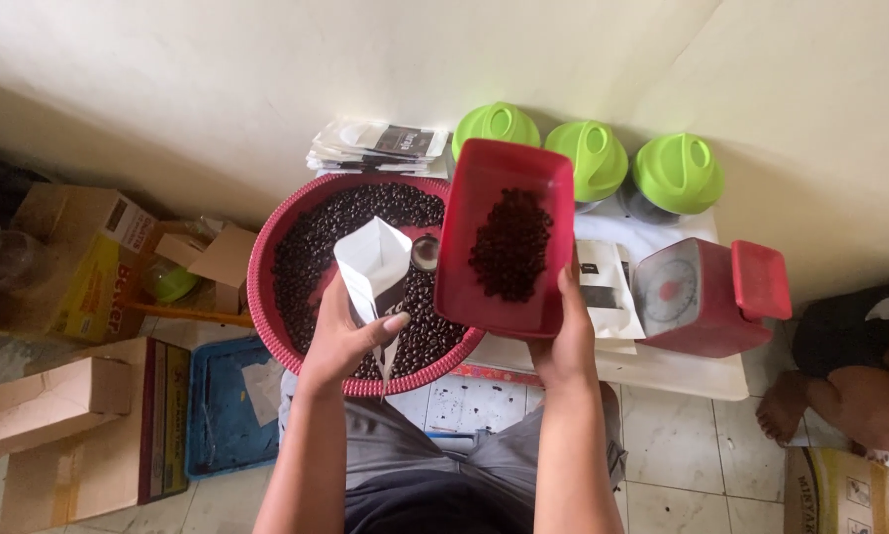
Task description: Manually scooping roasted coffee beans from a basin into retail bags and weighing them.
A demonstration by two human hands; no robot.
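We hold a white pouch [373,265] open in our left hand [343,336], fingers clamped round its lower half, above the red basket [262,287] of dark beans [311,247]. Our right hand [566,336] grips the near end of a red tray [464,287] that carries a small heap of beans and sits tilted just right of the pouch, partly over the basket. The hands are apart, each closed on its own thing.

The likeliest slip, as we judge it, is a spill: the tray's edge is far wider than the pouch mouth, so beans may run past it. Over the basket they would fall back in; right of the basket they would scatter on the low white worktop [662,371] or the tiled floor [682,445]. The soft pouch may also fold shut under our grip.

Right of the basket stand a red scale [706,297] and more pouches [603,287]; behind it, three green-lidded jars [588,153] and a stack of packets [380,148]. Left of it lie cardboard boxes [78,267] and a blue tray [222,405]. Another person's foot [786,405] rests far right. A small metal scoop [424,252] lies in the beans, close under the pouch.
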